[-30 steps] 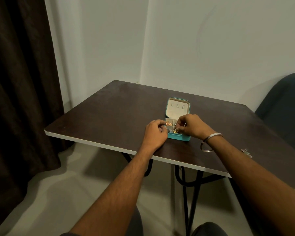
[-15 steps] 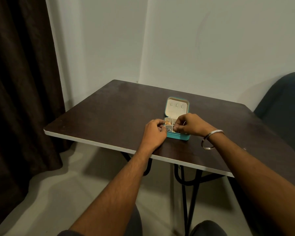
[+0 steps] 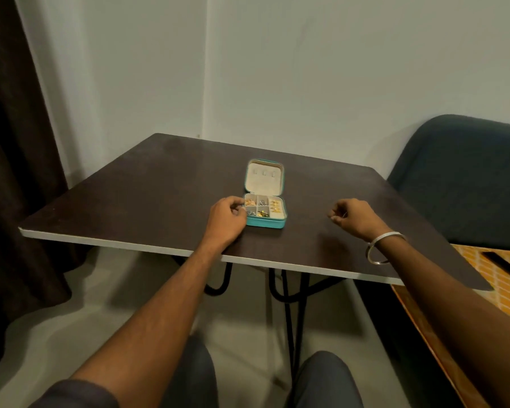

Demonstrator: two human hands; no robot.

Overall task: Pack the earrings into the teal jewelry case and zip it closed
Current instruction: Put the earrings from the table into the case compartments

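Teal jewelry case (image 3: 265, 222) open, centre frame on bench (image 3: 136, 195), earrings (image 3: 261, 213) in compartments. Left hand (image 3: 226, 220) curled at case's left edge, right hand (image 3: 352, 217) fisted, apart; contents unclear. Risk: nudged case spills earrings, zip snags.

1. The dark brown wood-look table top (image 3: 147, 184) has a matt, faintly scuffed surface and a pale smooth edge band.
2. The small teal zip-around jewelry case (image 3: 265, 222) looks like smooth faux leather; its cream lining (image 3: 262, 184) seems soft and velvety, though it is too small to be sure.
3. The thin silver metal bangle (image 3: 380, 248) shines.
4. The dark brown curtain (image 3: 15, 160) is heavy matt cloth.
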